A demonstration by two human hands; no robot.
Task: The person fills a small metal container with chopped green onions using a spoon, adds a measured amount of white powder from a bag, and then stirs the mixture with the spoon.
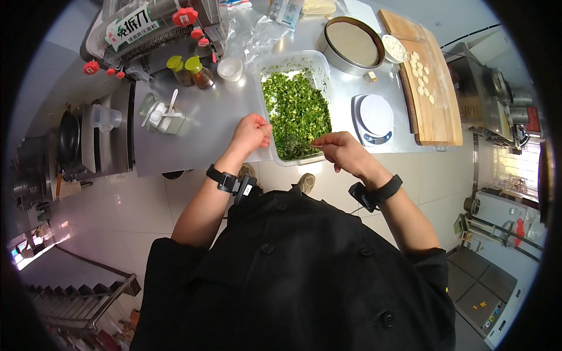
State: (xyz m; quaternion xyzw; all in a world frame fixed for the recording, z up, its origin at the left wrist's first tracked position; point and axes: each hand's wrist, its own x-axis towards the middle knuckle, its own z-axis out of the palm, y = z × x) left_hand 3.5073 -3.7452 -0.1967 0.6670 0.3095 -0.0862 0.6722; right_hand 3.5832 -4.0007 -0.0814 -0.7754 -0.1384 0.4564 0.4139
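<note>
A translucent plastic tub (260,105) of finely chopped green leaves (298,103) stands at the front edge of the metal table, with paler bits among the greens. My right hand (340,151) is over the tub's front right rim, pinching the pale handle of a utensil. Its end, blurred and clear, rests at the greens and looks like a spoon (295,144). Beside the left rim, my left hand (252,134) has its fingers curled in; whether they grip the rim cannot be told. A white digital kitchen scale (376,116) sits to the right of the tub.
Left on the table (210,127) are a glass container with spoons (163,115), two green-lidded jars (199,72), a small bowl (230,69) and a noodle machine (153,30). Right are a round sieve (353,44), a white bowl (394,48) and a wooden board (439,109) bearing dough pieces (420,74).
</note>
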